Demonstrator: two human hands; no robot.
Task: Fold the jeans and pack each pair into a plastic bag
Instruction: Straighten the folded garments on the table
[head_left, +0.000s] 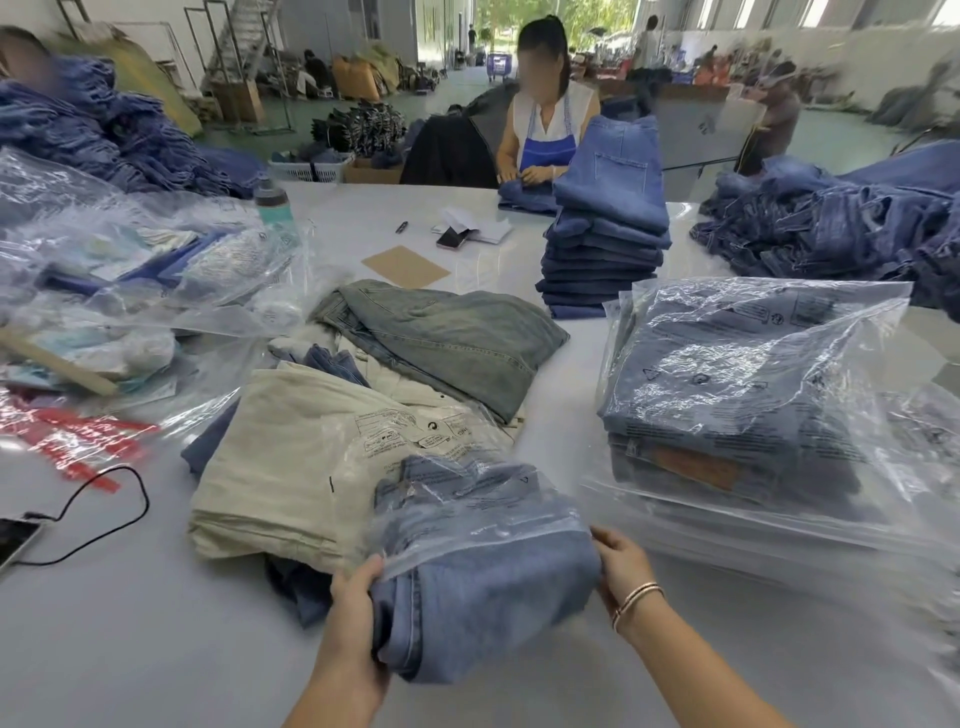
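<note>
Both hands are working the folded pair of mid-blue denim jeans (488, 597) at the near edge of the pale grey tabletop (156, 649). The left hand (358, 613) is gripping the jeans' left side, thumb curled over the top where the mouth of the clear printed plastic bag (457, 499) is lying. The right hand (621, 566) is pressing against the right edge of the bundle, fingers curving around it, with thin bangles (636, 603) on that wrist. The far half of the jeans is sitting inside the bag; the near half is sticking out bare.

Just behind, a folded pair of cream trousers (280, 467) is lying partly under the bag, and a grey-green washed pair of jeans (447, 338) is spreading out beyond that. To the right, a stack of bagged blue jeans (737, 405) is sitting well wrapped in crinkled plastic. Further back, a tall pile of folded unbagged blue jeans (605, 244) is standing near a seated person in a white top and blue apron (545, 124), whose hands are resting on more denim. On the left, a heap of loose clear bags (130, 249) is covering the tabletop, with a black cable (104, 509) trailing to a phone (15, 540) at the edge.
</note>
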